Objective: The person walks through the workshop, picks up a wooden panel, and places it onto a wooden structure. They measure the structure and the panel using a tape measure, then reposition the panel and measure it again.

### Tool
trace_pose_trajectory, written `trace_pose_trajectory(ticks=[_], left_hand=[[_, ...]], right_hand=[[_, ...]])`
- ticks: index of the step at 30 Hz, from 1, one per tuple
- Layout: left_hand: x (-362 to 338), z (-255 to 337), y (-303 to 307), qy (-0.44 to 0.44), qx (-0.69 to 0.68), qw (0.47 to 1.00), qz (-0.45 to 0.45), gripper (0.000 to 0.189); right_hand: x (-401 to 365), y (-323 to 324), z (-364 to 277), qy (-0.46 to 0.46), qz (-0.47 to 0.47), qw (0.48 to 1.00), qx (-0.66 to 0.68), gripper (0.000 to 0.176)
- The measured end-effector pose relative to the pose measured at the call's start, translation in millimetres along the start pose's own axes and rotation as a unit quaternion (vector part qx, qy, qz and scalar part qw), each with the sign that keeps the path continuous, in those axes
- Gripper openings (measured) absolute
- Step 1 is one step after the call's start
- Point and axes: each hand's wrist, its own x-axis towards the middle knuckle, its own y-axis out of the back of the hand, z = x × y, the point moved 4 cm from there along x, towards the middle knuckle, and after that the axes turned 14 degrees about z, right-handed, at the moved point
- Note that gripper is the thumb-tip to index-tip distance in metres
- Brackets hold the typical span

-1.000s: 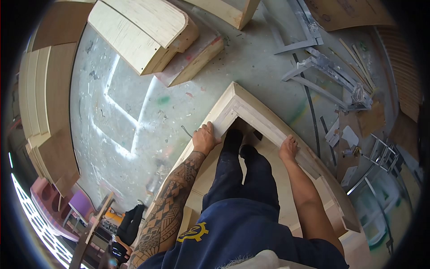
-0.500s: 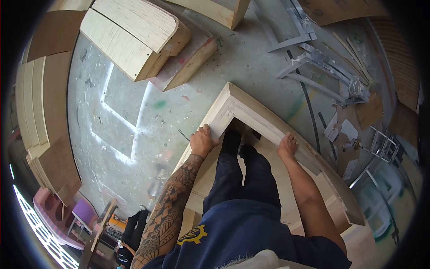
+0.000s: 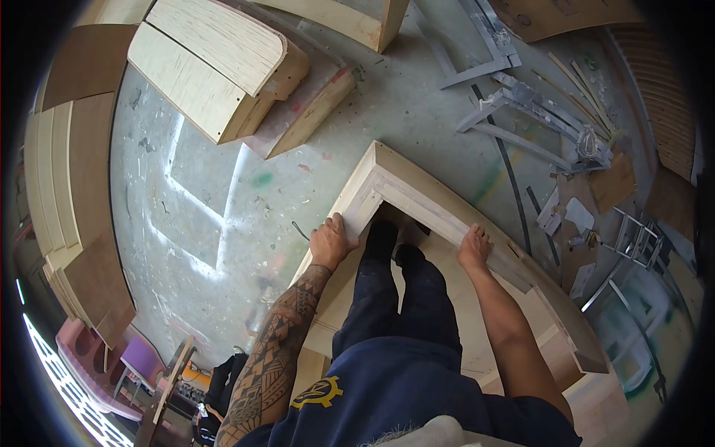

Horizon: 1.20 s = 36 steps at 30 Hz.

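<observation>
A large pale plywood frame (image 3: 406, 186) stands around my legs, its corner pointing away from me. My left hand (image 3: 332, 240) is closed over the left side's rim, thumb on the inner edge and fingers over the outside. On the right side's rim, my right hand (image 3: 474, 246) is closed with curled fingers; part of its grip is hidden. My feet are inside the frame, near the dark gap at its inner corner.
A plywood box with a rounded corner (image 3: 216, 56) rests on the floor ahead left. Plywood sheets (image 3: 93, 164) lean at far left. Grey metal frames (image 3: 514, 123), scraps and a small ladder (image 3: 637, 238) lie to the right. Another person's dark-clothed legs (image 3: 223, 384) show behind left.
The view has shifted slightly, so the floor items sit a little to the left. Both hands keep their hold on the frame.
</observation>
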Motion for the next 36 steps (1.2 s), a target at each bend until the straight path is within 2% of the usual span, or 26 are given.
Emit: trace_pose_trajectory(ticks=[8,11,18,20,21,22,24,26,27,28,30,31,32,33,36], left_hand=[[-8,-5,0,0.011,-0.003,0.999,-0.046,0.071],[0,-2,2,-0.011,-0.010,1.000,0.010,0.067],[-6,-2,-3,-0.003,0.019,1.000,-0.004,0.069],[-6,-7,-5,0.006,0.021,1.000,0.005,0.072],[-9,-10,-5,0.007,0.015,1.000,0.005,0.077],[-14,-14,-5,0.014,0.008,1.000,0.006,0.083],[-23,-25,3,0.068,-0.009,0.998,0.011,0.089],[-34,-42,1,0.116,-0.036,0.992,0.024,0.099],[-43,-55,-6,0.167,-0.036,0.985,0.035,0.099],[-53,-66,-15,0.192,-0.034,0.980,0.026,0.099],[-79,-88,-21,0.262,-0.048,0.964,-0.020,0.097],[-98,-103,-33,0.312,-0.048,0.949,-0.005,0.097],[-116,-114,-55,0.339,-0.069,0.938,-0.027,0.095],[-131,-122,-74,0.357,-0.092,0.928,-0.048,0.093],[-192,-124,-123,0.457,-0.166,0.872,-0.053,0.079]], right_hand=[[-3,-3,-3,-0.005,0.007,1.000,-0.010,0.055],[-4,5,-4,0.002,-0.007,1.000,0.001,0.053],[5,-19,1,0.018,0.008,1.000,-0.020,0.052],[15,-45,9,-0.015,0.015,1.000,-0.015,0.064],[14,-31,6,0.001,0.021,1.000,-0.018,0.064],[13,-19,6,0.002,-0.029,1.000,0.006,0.073],[26,-11,-7,0.020,-0.101,0.994,0.024,0.090],[66,-33,-6,0.048,-0.163,0.984,0.056,0.101],[89,-51,-2,0.063,-0.207,0.972,0.088,0.105],[116,-89,14,0.090,-0.155,0.974,0.135,0.111],[132,-90,-1,0.097,-0.168,0.975,0.104,0.118],[143,-95,-8,0.113,-0.174,0.973,0.099,0.117],[142,-81,-23,0.089,-0.193,0.973,0.096,0.115],[143,-71,-39,0.106,-0.215,0.968,0.074,0.110],[177,-92,-61,0.135,-0.273,0.951,0.058,0.100]])
